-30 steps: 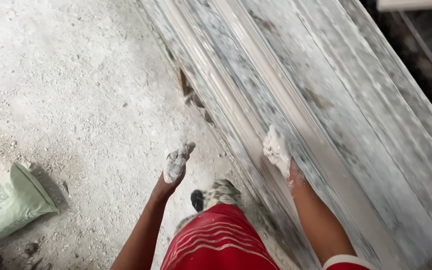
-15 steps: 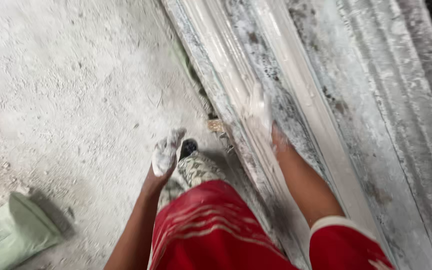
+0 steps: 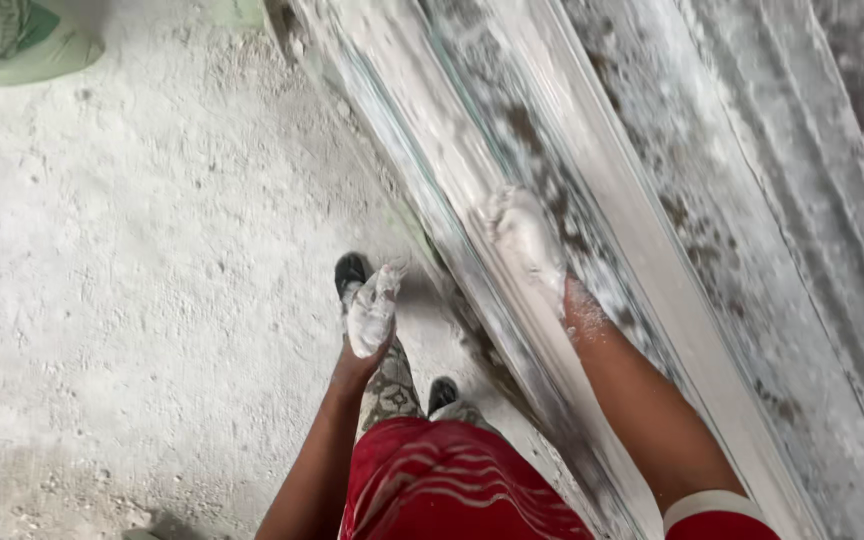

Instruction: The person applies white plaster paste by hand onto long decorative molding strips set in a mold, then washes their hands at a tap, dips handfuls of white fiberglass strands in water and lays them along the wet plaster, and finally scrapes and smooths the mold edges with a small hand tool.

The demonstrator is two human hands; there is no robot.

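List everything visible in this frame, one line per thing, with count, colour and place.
long moulded plaster strip: one, white, running diagonally from top centre to lower right, wet-looking plaster along it.
grey ribbed mould bench: one, grey smeared with white, filling the right side under the strip.
dusty concrete floor: one, pale grey-white, left half.
green and white sack: one, top left corner, partly cut off.
black shoes: two, on the floor beside the bench, one ahead of the other.
red striped shirt: one, bottom centre.
left hand: plaster-coated white, held free above the floor, holding nothing.
right hand: plaster-coated white, pressed flat on the strip.
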